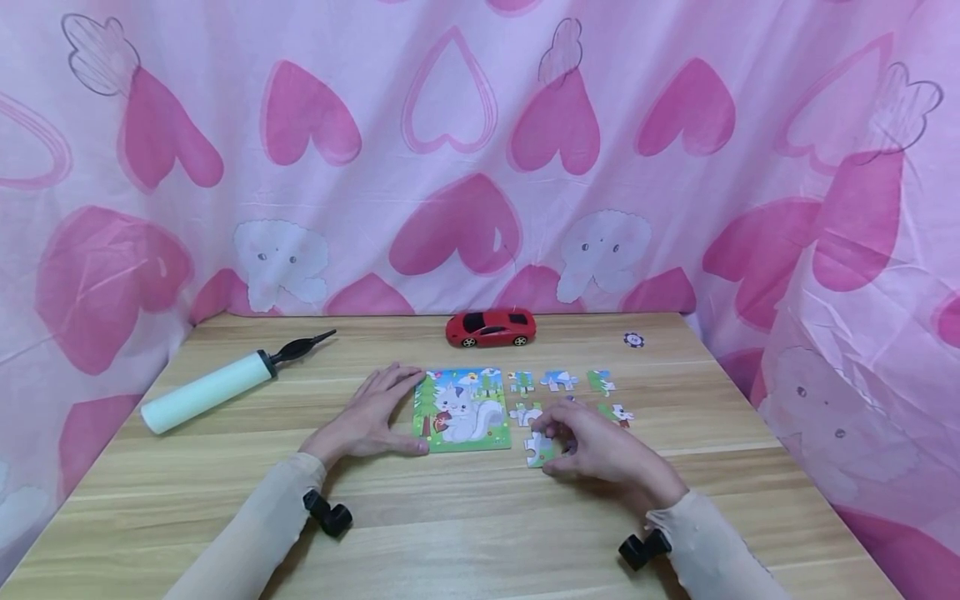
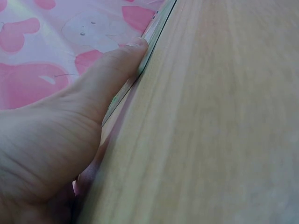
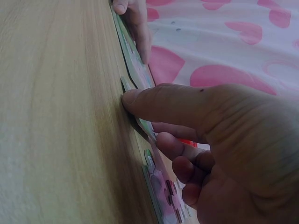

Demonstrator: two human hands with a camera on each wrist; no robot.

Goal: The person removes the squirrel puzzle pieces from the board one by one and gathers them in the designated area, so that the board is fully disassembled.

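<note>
The squirrel puzzle board (image 1: 468, 408) lies flat on the table, its picture facing up. My left hand (image 1: 372, 417) rests at its left side, fingers stretched out, the index fingertip by the top corner and the thumb (image 2: 122, 63) against the lower corner. To the right of the board, my right hand (image 1: 600, 446) pinches a jigsaw piece (image 1: 537, 450) between thumb (image 3: 154, 102) and curled fingers, low over the table. Several loose jigsaw pieces (image 1: 559, 381) are laid out in rows beyond that hand, which hides part of the lower row.
A red toy car (image 1: 491, 328) stands at the table's back edge. A pale balloon pump (image 1: 210, 392) with a black nozzle lies at the left. Far right is a small dark-edged flower-shaped piece (image 1: 633, 340). Pink heart-print cloth (image 1: 457, 225) hangs around the table.
</note>
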